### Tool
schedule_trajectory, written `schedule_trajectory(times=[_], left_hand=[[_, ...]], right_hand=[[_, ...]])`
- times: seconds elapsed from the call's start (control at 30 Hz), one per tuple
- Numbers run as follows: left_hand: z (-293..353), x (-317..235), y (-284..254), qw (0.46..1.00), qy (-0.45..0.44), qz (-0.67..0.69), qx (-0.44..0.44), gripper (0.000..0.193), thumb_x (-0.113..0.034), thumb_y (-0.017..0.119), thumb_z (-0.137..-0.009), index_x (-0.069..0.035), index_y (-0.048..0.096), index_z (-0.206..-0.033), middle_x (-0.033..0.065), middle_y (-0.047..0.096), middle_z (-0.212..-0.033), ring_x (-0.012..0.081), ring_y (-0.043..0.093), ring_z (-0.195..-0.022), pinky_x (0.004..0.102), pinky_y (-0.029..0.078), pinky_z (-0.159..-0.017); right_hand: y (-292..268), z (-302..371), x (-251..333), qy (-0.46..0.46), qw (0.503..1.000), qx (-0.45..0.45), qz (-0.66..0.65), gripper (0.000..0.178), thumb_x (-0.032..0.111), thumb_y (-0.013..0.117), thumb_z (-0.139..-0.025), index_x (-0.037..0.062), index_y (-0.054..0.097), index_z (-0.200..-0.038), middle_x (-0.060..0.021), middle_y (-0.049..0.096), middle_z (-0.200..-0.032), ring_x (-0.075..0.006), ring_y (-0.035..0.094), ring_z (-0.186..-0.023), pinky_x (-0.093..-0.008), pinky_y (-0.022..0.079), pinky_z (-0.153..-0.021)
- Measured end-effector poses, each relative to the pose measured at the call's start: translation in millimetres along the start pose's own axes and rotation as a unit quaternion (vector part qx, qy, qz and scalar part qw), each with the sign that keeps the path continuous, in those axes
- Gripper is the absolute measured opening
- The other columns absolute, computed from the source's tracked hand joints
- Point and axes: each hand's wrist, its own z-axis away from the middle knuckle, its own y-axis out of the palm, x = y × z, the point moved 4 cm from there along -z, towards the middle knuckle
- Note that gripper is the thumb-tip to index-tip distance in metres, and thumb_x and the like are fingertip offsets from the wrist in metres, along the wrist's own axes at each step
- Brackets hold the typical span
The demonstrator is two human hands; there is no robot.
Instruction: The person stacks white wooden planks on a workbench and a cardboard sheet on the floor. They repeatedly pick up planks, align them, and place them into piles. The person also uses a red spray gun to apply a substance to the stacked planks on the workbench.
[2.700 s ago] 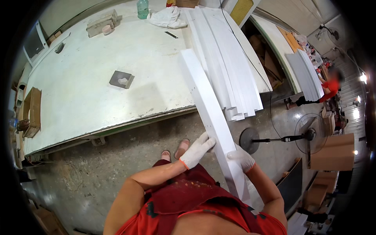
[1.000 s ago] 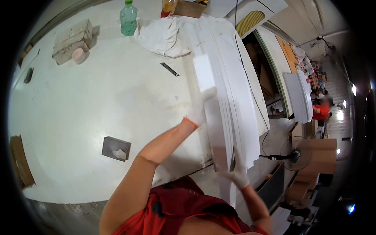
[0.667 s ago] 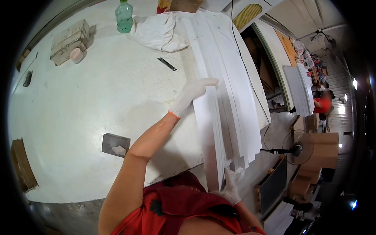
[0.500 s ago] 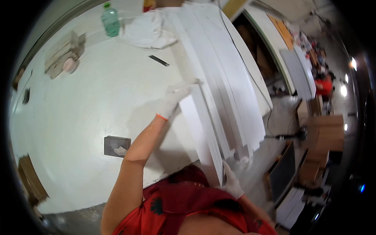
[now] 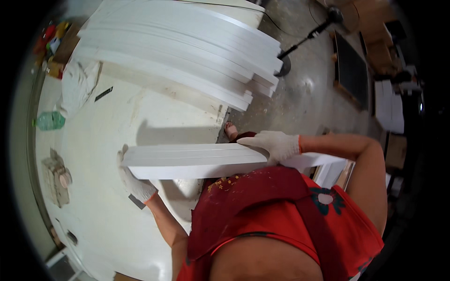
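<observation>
- One left hand (image 5: 134,181), one right hand (image 5: 276,145), both gloved
- One stack of white boards (image 5: 173,49) overhangs the table's (image 5: 110,229) right edge
- One green bottle (image 5: 51,121), one white cloth (image 5: 76,88) sit toward its left edge

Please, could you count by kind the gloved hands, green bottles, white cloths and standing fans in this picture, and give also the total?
Gloved hands: 2, the left hand and the right hand, both on the long white load
Green bottle: 1
White cloth: 1
Standing fan: 1
Total: 5

Smooth matt boards (image 5: 194,160), cloth gloves (image 5: 277,145)
</observation>
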Motion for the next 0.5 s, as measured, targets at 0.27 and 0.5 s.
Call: schedule_trajectory(times=[0.27,0.5], left_hand=[[35,-12,27,1.000,0.002,-0.028,-0.011,0.062,-0.036,0.037,-0.104,0.007,0.027,-0.147,0.0242,0.040,-0.147,0.0309,0.048,-0.128,0.0426,0.042,-0.106],[26,6,67,0.993,-0.023,-0.095,0.060,0.061,-0.041,0.039,-0.104,0.004,0.034,-0.144,0.0237,0.045,-0.143,0.0310,0.048,-0.129,0.0428,0.040,-0.107]], right_hand=[[32,1,-74,-0.105,0.992,-0.035,-0.066,0.087,0.038,0.075,-0.070,0.0232,0.040,-0.148,-0.0214,0.058,-0.128,-0.0385,0.061,-0.108,-0.0414,0.047,-0.094],[26,51,-95,-0.057,0.993,0.001,-0.103,0.079,0.054,0.062,-0.084,0.0155,0.035,-0.147,-0.0232,0.059,-0.126,-0.0403,0.059,-0.113,-0.0438,0.045,-0.095]])
